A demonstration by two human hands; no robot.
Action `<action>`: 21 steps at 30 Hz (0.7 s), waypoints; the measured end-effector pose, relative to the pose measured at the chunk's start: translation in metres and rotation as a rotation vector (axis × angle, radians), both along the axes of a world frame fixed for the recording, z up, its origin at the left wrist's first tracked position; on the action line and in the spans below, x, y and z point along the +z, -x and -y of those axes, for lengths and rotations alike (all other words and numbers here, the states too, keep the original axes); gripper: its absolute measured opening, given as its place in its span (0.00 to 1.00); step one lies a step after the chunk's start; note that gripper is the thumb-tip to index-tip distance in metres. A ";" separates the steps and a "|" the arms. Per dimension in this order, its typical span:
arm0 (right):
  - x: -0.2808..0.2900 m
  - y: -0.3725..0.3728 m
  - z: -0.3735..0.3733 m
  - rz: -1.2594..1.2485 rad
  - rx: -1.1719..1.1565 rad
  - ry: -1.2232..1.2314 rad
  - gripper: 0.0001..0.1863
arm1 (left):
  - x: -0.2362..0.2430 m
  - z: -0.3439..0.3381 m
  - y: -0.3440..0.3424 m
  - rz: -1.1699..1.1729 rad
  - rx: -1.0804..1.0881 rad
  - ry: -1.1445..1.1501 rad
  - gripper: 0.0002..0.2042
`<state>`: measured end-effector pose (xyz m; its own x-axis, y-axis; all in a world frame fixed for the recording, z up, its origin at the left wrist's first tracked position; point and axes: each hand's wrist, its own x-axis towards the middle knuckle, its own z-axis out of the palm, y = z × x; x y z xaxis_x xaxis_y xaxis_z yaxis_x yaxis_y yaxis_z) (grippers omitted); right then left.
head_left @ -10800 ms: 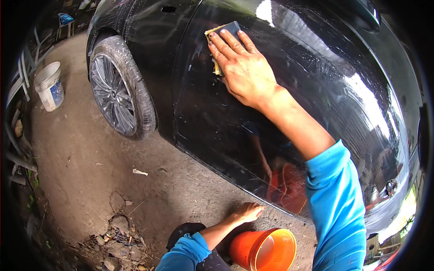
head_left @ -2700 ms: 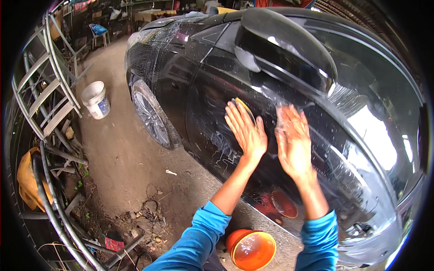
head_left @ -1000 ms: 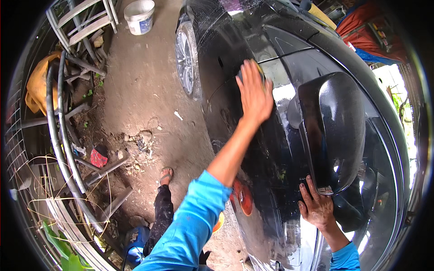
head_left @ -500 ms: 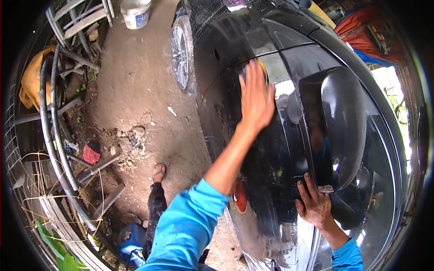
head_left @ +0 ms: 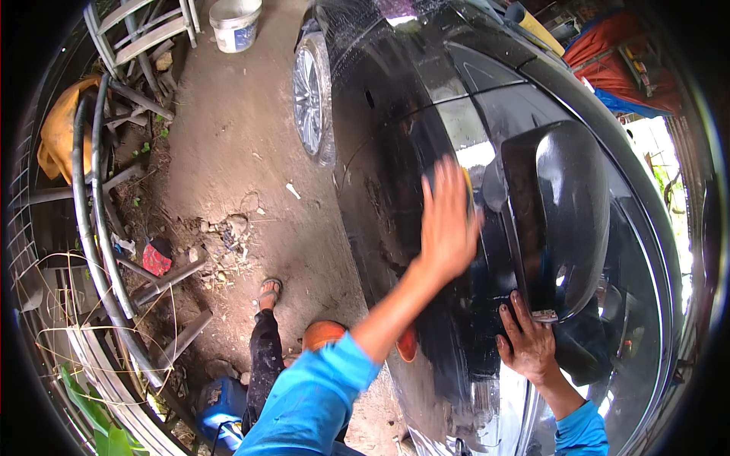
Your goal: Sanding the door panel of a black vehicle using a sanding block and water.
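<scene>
My left hand (head_left: 449, 232) lies over a small pad with a yellow edge (head_left: 468, 181), pressing it against the glossy black side panel of a car (head_left: 395, 163). Most of the pad is hidden beneath the palm and fingers, so its exact kind does not show. My right hand (head_left: 530, 346) rests with fingers spread on the car body, close beside the lower end of the large black side mirror (head_left: 574, 205). It holds nothing. Wet-looking streaks and bright reflections run over the panel around both hands.
A car wheel (head_left: 309, 95) stands ahead on the dirt floor, with a white bucket (head_left: 235, 26) beyond it. Metal and wooden frames (head_left: 99, 205) line the left side. A blue container (head_left: 222, 403) and a rounded orange object (head_left: 323, 334) are near my foot (head_left: 269, 292).
My left hand has slid back toward me and slightly right along the panel with the pad. The orange object beside my sleeve has come into view. My right hand stays put.
</scene>
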<state>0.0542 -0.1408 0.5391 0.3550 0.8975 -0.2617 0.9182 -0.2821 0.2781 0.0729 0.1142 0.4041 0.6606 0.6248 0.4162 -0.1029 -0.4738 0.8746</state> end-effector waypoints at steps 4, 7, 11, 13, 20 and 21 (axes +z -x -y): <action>0.002 0.003 0.000 -0.024 -0.036 0.023 0.30 | -0.008 0.006 0.010 0.000 -0.025 -0.040 0.38; -0.001 0.003 -0.007 0.003 0.051 -0.025 0.30 | 0.005 -0.076 -0.044 0.026 0.188 -0.068 0.35; -0.003 0.000 -0.004 0.008 0.023 -0.018 0.30 | 0.000 -0.048 -0.035 0.009 0.170 -0.015 0.36; 0.000 0.000 0.005 -0.053 -0.085 0.043 0.30 | -0.013 0.021 0.002 -0.002 -0.026 0.037 0.39; -0.003 0.003 -0.006 0.019 0.061 -0.034 0.30 | -0.008 -0.087 -0.054 -0.003 0.183 -0.013 0.34; -0.003 0.002 -0.004 0.003 0.038 -0.032 0.30 | -0.012 -0.089 -0.053 0.005 0.150 -0.014 0.33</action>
<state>0.0519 -0.1370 0.5358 0.3208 0.9184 -0.2315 0.9278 -0.2556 0.2719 0.1260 0.2036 0.3917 0.5582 0.7106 0.4283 -0.0344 -0.4960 0.8677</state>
